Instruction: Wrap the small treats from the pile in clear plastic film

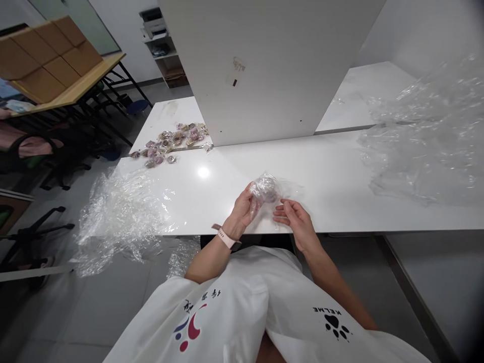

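Over the near part of the white table (333, 176), my left hand (242, 207) is closed round a clear plastic bag (265, 185). Something pinkish shows dimly inside the bag; its kind is hidden by the shiny, crumpled film. My right hand (297, 218) is at the bag's right side, thumb and forefinger pinched at the loose film (289, 190) and the other fingers bent beneath. A pale band is on my left wrist.
Several small wrapped items (166, 143) lie in a cluster at the back left. Heaps of clear plastic film lie at the left edge (124, 212) and far right (431, 146). An upright white panel (272, 75) stands behind the table. Cardboard boxes (56, 60) sit on another table.
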Available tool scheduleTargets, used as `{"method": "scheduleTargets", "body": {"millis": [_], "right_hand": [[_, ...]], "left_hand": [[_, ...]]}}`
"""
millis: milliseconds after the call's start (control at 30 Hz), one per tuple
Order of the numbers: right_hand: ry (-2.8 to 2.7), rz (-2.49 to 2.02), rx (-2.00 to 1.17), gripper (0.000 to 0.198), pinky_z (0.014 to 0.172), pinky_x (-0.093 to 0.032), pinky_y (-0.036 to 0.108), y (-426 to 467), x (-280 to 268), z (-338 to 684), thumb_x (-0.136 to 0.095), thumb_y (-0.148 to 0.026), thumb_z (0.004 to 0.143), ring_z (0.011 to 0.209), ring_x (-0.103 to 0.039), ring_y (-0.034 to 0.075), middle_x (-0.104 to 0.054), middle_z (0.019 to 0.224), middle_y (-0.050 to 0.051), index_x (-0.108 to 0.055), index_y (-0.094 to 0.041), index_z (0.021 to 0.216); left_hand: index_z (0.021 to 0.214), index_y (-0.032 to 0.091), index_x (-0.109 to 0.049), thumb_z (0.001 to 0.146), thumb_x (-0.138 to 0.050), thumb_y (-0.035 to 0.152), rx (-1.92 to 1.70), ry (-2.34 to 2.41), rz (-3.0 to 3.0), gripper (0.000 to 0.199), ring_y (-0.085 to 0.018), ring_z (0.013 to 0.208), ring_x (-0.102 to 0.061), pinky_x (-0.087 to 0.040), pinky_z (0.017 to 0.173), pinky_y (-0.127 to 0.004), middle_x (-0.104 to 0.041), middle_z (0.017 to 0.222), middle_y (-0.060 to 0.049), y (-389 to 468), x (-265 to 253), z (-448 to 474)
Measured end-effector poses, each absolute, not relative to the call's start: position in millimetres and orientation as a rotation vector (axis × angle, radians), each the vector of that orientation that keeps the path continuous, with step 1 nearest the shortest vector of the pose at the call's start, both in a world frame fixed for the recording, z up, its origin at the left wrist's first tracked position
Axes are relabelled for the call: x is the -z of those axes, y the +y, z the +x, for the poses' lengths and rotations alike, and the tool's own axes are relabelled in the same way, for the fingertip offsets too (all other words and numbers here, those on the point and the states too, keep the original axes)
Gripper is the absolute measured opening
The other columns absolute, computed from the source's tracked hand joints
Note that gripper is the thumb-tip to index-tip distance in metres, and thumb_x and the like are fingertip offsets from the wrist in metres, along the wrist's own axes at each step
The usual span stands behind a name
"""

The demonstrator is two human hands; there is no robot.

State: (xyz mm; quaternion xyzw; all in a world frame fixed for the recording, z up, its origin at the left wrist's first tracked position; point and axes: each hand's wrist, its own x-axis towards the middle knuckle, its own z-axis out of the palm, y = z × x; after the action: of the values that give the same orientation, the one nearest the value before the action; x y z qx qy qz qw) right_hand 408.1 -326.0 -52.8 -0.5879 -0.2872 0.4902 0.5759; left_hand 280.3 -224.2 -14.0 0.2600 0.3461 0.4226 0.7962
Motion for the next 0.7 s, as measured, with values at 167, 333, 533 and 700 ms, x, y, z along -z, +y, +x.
{"method": "scheduleTargets", "body": {"millis": [167, 333, 533, 700], "right_hand": [[-0.489, -1.154, -1.484, 0.054, 0.078, -0.062, 0.045, -330, 49, 411, -0.043, -0.071, 0.090, 0.100, -0.070, 0.027, -0.072, 0.111, 0.009, -0.063, -0.026, 0.112], [-0.500, -1.144, -1.542, 0.052, 0.092, -0.056, 0.048, -320, 41, 417, -0.066, -0.052, 0.084, 0.113, -0.067, 0.031, -0.071, 0.120, 0.012, -0.060, -0.024, 0.127], [-1.106, -1.303, -1.435, 0.057, 0.113, -0.040, 0.047, -334, 15, 417, -0.061, -0.055, 0.089, 0.138, -0.047, 0.030, -0.055, 0.145, 0.006, -0.058, -0.029, 0.139], [-1.385, -1.357, -1.473, 0.059, 0.097, -0.053, 0.043, -338, 20, 437, -0.071, -0.051, 0.082, 0.119, -0.061, 0.032, -0.068, 0.125, 0.005, -0.063, -0.027, 0.135]], "left_hand": [[0.091, 0.018, -0.069, 0.070, -0.076, 0.028, -0.721, 0.714, 0.653, 0.024, -0.014, 0.071, -0.064, -0.050, 0.070, -0.026, -0.068, 0.081, -0.002, -261, 8, 275], [0.078, 0.012, -0.071, 0.063, -0.081, 0.028, -0.503, 0.809, 0.764, 0.023, -0.009, 0.055, -0.053, -0.041, 0.056, -0.023, -0.064, 0.067, -0.001, -280, 18, 274], [0.078, 0.016, -0.063, 0.075, -0.072, 0.034, -0.699, 0.996, 0.925, 0.021, -0.009, 0.055, -0.051, -0.040, 0.056, -0.023, -0.060, 0.066, 0.001, -279, 29, 269], [0.093, 0.021, -0.060, 0.084, -0.061, 0.028, -0.734, 1.151, 1.380, 0.012, -0.010, 0.061, -0.054, -0.040, 0.054, -0.021, -0.063, 0.082, 0.000, -279, 30, 261]]}}
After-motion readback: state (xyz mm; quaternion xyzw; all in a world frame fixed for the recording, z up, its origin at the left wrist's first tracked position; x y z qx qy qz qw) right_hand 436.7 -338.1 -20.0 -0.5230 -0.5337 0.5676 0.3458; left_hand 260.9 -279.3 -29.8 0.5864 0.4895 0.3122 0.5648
